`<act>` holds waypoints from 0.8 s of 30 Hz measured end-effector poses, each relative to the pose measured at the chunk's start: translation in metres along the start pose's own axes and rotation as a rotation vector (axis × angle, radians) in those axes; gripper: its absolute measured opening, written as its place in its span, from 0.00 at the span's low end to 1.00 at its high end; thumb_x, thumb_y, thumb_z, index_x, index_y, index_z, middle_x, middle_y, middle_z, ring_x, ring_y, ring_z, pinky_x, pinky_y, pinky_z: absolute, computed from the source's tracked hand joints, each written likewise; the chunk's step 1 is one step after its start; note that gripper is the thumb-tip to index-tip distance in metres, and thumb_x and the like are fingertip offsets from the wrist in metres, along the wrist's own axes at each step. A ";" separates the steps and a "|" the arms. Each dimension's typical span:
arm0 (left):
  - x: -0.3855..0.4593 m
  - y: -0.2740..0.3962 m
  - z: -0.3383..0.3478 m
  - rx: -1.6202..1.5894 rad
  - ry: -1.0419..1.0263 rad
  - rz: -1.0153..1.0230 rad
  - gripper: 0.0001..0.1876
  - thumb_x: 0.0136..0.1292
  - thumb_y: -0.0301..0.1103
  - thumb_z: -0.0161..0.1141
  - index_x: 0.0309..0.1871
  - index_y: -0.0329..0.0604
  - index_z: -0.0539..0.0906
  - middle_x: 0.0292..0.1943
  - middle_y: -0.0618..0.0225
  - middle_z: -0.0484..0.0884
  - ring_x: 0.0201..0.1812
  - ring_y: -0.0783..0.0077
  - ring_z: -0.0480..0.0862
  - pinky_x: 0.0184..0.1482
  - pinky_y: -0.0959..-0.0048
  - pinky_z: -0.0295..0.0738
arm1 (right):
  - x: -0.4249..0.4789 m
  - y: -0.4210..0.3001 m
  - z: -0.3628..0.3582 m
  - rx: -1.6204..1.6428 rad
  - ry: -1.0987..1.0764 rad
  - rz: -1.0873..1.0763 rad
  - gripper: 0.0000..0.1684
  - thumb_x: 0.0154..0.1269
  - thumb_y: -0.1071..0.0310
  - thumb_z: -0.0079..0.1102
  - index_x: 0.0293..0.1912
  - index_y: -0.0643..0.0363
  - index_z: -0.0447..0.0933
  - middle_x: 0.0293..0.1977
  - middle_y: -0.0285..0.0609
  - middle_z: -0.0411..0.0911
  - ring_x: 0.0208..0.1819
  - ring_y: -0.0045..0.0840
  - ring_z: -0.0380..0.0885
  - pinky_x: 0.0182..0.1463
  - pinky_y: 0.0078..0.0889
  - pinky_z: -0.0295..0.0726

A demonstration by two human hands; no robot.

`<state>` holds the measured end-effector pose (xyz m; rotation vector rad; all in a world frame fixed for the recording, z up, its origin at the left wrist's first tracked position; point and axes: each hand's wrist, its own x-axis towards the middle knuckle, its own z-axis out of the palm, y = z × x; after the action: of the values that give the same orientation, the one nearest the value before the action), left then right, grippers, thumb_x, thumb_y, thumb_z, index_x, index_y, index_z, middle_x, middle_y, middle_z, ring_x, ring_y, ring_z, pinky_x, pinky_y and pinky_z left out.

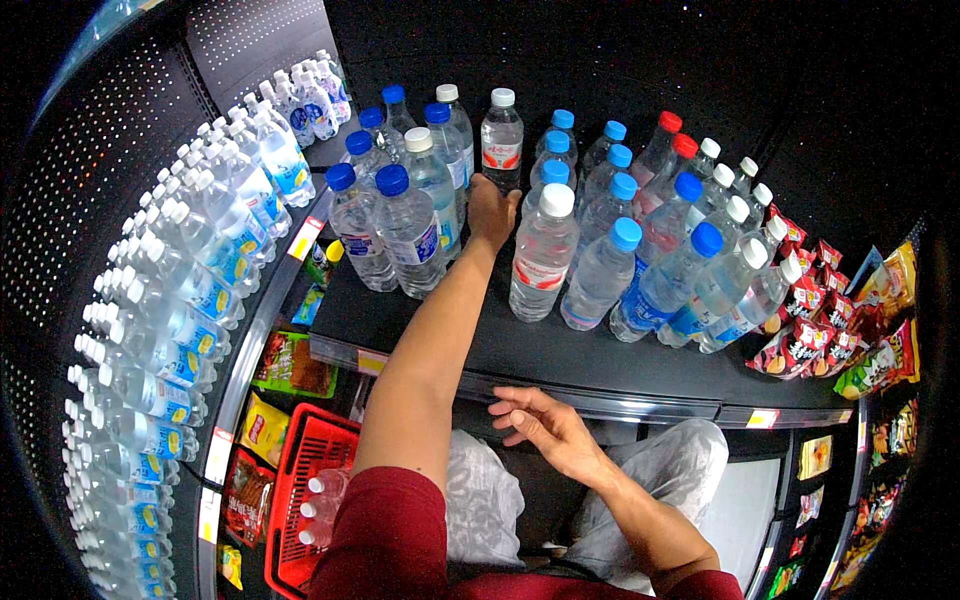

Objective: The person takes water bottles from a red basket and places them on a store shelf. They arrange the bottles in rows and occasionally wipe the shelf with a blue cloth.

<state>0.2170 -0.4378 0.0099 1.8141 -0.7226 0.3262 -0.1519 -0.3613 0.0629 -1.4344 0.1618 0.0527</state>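
My left hand (491, 214) reaches deep into the dark shelf, at the lower part of a clear water bottle (502, 139) with a white cap and red-and-white label. Its fingers lie left of the bottle's base and its thumb in front on the right; whether they grip is hidden. Nearer the front stands a similar white-capped bottle (541, 262). Left of my forearm are blue-capped bottles (411, 240) and a white-capped bottle (429, 180). My right hand (551, 435) hovers before the shelf's front edge, fingers apart, holding nothing.
Light-blue-capped bottles (600, 281), darker-blue-capped bottles (656, 289) and red snack bags (795, 349) line the right side. Many white-capped bottles (180, 330) fill the left shelf. Below, a red basket (311, 420) holds several small bottles (326, 510). The shelf's front rail (600, 401) bears price tags.
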 end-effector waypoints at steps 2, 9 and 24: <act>0.001 -0.004 -0.002 0.008 -0.004 0.017 0.29 0.60 0.33 0.75 0.51 0.24 0.67 0.42 0.35 0.82 0.47 0.34 0.84 0.48 0.51 0.80 | 0.001 0.001 0.002 -0.006 -0.005 0.001 0.26 0.83 0.59 0.52 0.72 0.61 0.67 0.60 0.47 0.79 0.56 0.25 0.80 0.55 0.31 0.84; -0.003 0.008 -0.004 0.040 -0.052 -0.034 0.28 0.62 0.33 0.74 0.52 0.26 0.66 0.42 0.35 0.82 0.47 0.33 0.84 0.49 0.50 0.79 | 0.003 0.006 0.001 -0.024 0.002 0.002 0.27 0.83 0.58 0.52 0.72 0.61 0.67 0.60 0.48 0.79 0.56 0.26 0.81 0.55 0.32 0.85; -0.029 0.036 -0.015 0.118 -0.060 -0.072 0.30 0.62 0.33 0.72 0.57 0.25 0.67 0.53 0.31 0.79 0.57 0.33 0.81 0.58 0.48 0.77 | 0.002 0.000 -0.005 -0.043 0.032 0.011 0.26 0.84 0.59 0.51 0.71 0.64 0.68 0.59 0.49 0.79 0.58 0.30 0.80 0.57 0.34 0.84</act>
<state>0.1739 -0.4218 0.0264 1.9638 -0.6894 0.2728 -0.1499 -0.3665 0.0620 -1.4783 0.1956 0.0426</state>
